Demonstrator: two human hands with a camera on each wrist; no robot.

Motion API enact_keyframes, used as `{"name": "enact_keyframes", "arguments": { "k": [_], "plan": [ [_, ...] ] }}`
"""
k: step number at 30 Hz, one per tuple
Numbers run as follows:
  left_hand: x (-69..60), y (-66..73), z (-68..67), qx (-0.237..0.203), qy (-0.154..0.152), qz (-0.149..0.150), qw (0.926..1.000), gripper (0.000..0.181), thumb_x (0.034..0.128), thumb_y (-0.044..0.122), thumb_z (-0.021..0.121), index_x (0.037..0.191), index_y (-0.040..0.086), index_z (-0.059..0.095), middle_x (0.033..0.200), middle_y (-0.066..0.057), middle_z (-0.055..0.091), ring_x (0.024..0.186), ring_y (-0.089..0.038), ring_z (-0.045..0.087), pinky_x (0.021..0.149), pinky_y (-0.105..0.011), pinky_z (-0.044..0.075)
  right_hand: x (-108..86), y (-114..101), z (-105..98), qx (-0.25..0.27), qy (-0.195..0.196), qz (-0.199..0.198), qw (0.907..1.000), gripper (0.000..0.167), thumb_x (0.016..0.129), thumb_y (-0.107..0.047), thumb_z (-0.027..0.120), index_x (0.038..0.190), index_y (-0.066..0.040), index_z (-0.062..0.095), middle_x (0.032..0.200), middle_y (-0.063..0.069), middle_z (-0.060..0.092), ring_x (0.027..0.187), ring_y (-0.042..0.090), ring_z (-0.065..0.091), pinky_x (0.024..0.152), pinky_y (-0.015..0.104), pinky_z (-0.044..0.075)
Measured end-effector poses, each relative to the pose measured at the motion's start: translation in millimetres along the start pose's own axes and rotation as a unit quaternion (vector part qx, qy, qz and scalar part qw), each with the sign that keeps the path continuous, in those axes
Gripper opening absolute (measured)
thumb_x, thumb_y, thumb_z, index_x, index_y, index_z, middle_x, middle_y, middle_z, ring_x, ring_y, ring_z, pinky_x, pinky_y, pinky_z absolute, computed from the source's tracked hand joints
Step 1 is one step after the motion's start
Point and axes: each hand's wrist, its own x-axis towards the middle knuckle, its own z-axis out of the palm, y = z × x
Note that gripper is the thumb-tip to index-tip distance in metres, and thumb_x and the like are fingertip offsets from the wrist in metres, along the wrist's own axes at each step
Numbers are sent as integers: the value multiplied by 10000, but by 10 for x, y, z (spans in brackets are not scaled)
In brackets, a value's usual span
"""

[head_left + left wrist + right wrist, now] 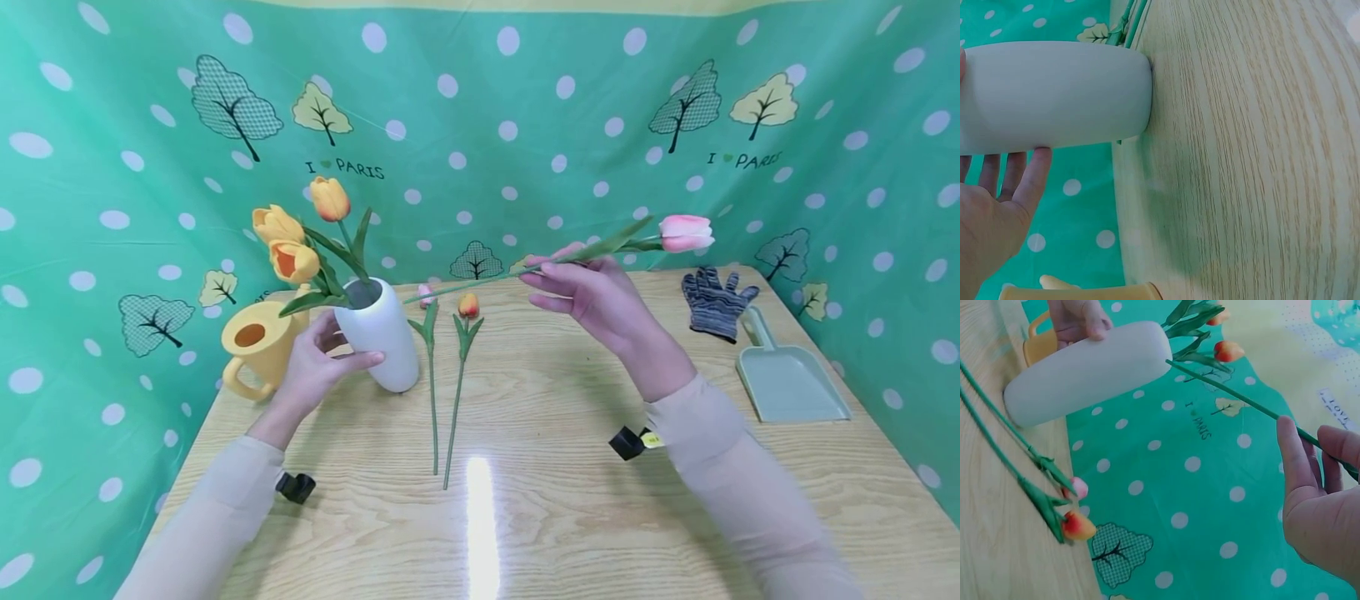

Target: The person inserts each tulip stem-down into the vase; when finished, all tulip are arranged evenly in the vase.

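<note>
Left hand [321, 360] grips the vase [387, 340], three yellow tulips [330, 199] already in; right hand [594, 293] pinches a pink tulip [686, 233], not yet in; two loose tulips [468, 306] lie at the vase's four o'clock.

Across the whole back, green cloth [480, 104] is hung, and it is drawn round both sides too, scattered all over with pale dots! Checked trees [232, 100] and yellow trees [321, 108] are printed there, "I PARIS" lettering [345, 169] is repeated left and right, and the top is edged by a yellowish band [525, 7]. Below, on the wood-grained table [555, 508], a straight, bright white streak of light [482, 525] is reflected.
</note>
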Motion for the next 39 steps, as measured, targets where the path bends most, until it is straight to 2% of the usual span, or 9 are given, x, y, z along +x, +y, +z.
{"name": "enact_keyframes", "arguments": {
  "k": [3,8,18,25,39],
  "plan": [
    [-1,6,-2,-33,3,7,10000,736,803,218,894,1442,206,529,1357,-37,596,1190,-244,575,902,-313,526,55,-22,97,79,-37,-98,9999,154,957,60,637,921,-41,748,1117,175,721,1049,308,713,891,454,570],
    [5,8,-1,-40,0,-19,10000,728,804,243,895,1435,213,533,1358,-27,594,1201,-236,570,923,-328,520,116,-50,227,24,-80,-169,9998,108,940,53,673,976,-15,749,1158,185,710,1060,302,710,903,462,562],
    [8,3,7,29,14,-22,10000,739,804,249,895,1445,220,529,1366,-28,594,1201,-237,573,926,-335,519,221,-60,403,-442,-219,-413,9979,135,951,63,645,960,-34,739,1147,196,711,1056,313,708,908,485,558],
    [8,6,4,93,-1,32,10000,765,810,251,890,1472,211,508,1383,-41,587,1209,-239,572,926,-318,521,272,-38,488,-667,-320,-537,9958,116,951,58,655,1005,0,740,1152,219,700,1049,319,709,896,485,562],
    [-3,2,-3,97,1,-83,9999,781,801,273,897,1473,210,504,1379,-36,584,1204,-240,573,907,-289,526,406,54,607,-862,-270,-376,9952,77,953,30,673,1026,33,700,1179,251,680,1086,356,690,892,489,566]
  ]
}}
